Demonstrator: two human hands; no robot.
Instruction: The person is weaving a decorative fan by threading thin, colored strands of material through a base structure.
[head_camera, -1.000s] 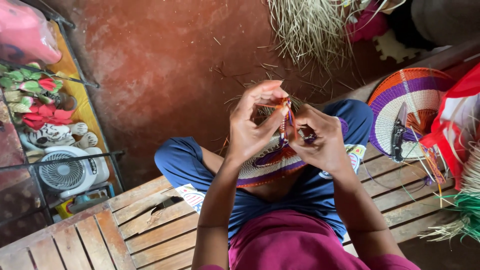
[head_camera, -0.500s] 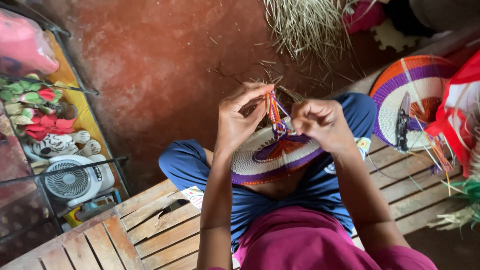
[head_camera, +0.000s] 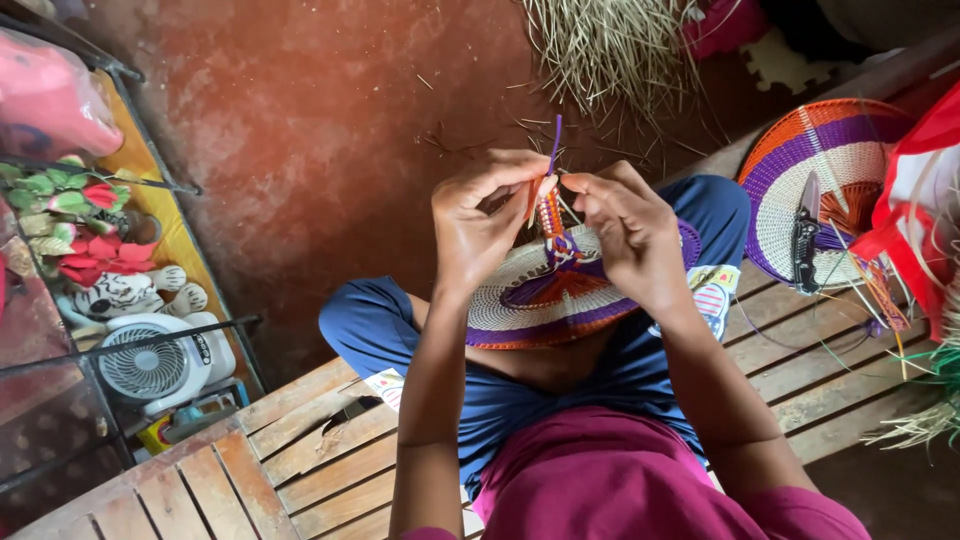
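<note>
Far left: shelf (head_camera: 180, 245) with fake flowers (head_camera: 70, 215), a striped toy (head_camera: 125, 290) and a small white fan (head_camera: 150, 365) below.

My left hand (head_camera: 480, 225) is up over my lap, thumb and forefinger pinched shut on the orange-and-purple braid (head_camera: 548, 215). A purple strand (head_camera: 555, 145) sticks up from the pinch point.

The braid rises from the round woven mat (head_camera: 560, 295), which rests tilted on my knees: white band, purple and orange rim, orange centre.

My right hand (head_camera: 630, 235) is just beside the left, fingertips closed on the same braid from the other side. The hands nearly touch at the top.

Bench (head_camera: 300, 450) of wood slats under me. Straw pile (head_camera: 610, 50) on the red floor ahead.

Right: a second mat (head_camera: 800, 170) lies flat on the bench, a dark knife (head_camera: 805, 230) on it. Red cloth (head_camera: 925, 200) and green fibres (head_camera: 940, 365) at the edge.
</note>
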